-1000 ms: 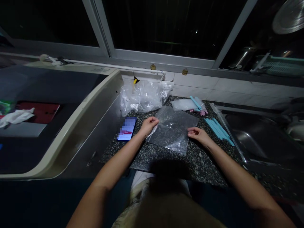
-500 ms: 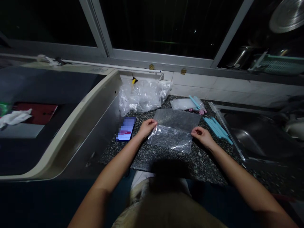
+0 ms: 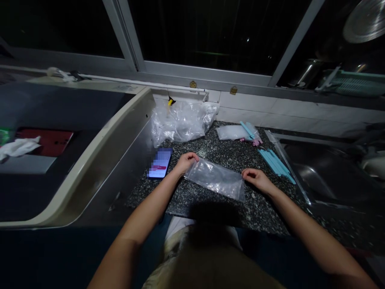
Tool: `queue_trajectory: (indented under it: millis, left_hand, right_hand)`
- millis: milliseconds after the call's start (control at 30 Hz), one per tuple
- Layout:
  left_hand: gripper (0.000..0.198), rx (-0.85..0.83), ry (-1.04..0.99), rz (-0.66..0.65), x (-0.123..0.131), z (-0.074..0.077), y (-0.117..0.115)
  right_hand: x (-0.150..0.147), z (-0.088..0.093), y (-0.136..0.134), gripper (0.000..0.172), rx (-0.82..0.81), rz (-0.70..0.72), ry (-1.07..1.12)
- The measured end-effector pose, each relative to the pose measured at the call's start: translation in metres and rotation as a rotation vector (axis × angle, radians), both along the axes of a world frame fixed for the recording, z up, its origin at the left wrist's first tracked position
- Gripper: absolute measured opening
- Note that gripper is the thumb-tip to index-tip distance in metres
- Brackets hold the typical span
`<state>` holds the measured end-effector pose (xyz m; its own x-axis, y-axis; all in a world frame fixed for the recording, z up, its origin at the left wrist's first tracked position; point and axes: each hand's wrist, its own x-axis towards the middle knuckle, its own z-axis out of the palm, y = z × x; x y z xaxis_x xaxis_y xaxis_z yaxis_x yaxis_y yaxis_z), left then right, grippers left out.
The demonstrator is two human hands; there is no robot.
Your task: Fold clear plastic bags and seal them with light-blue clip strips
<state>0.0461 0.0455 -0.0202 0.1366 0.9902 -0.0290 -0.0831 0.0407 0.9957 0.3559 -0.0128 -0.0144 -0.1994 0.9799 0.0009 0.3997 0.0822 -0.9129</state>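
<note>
left hand (image 3: 185, 163) pinching the upper left corner of a clear plastic bag (image 3: 217, 179), right hand (image 3: 258, 180) pinching its upper right corner, bag between them on a speckled counter (image 3: 192, 197), phone (image 3: 161, 162) near the left hand, blue sticks (image 3: 276, 167) beyond the right

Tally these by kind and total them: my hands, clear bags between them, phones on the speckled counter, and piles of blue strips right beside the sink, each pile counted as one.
Left hand and right hand: 2
Clear bag: 1
Phone: 1
Pile of blue strips: 1
Total: 5
</note>
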Motion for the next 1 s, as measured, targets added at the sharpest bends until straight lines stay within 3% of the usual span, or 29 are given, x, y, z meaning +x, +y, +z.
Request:
queue_trajectory:
  millis: [100, 200, 367, 500, 633, 767, 1000]
  left_hand:
    - [0.005, 0.003, 0.024, -0.079, 0.001, 0.003, 0.0]
    - [0.004, 0.017, 0.055, -0.215, 0.009, 0.01, 0.001]
    - [0.007, 0.102, 0.067, -0.37, 0.029, 0.02, 0.002]
    - [0.023, 0.058, 0.033, -0.3, 0.025, 0.019, 0.003]
    - [0.046, -0.019, -0.081, -0.245, 0.01, 0.012, 0.006]
    - [0.041, -0.029, 0.075, -0.22, 0.004, 0.009, 0.009]
    - [0.03, -0.009, 0.083, -0.227, 0.006, 0.014, 0.006]
  right_hand:
    - [0.001, 0.012, 0.009, 0.026, -0.044, 0.032, -0.038]
    - [-0.017, 0.026, 0.022, 0.033, -0.037, 0.017, -0.043]
    - [-0.071, 0.031, 0.034, 0.037, -0.218, 0.247, 0.016]
    - [-0.089, 0.024, 0.032, 0.038, -0.271, 0.225, 0.064]
    - [-0.086, 0.018, 0.028, 0.039, -0.197, 0.028, 0.144]
    - [-0.085, 0.01, 0.025, 0.038, -0.102, -0.145, 0.192]
    - [-0.087, 0.013, 0.023, 0.037, -0.182, 0.031, 0.178]
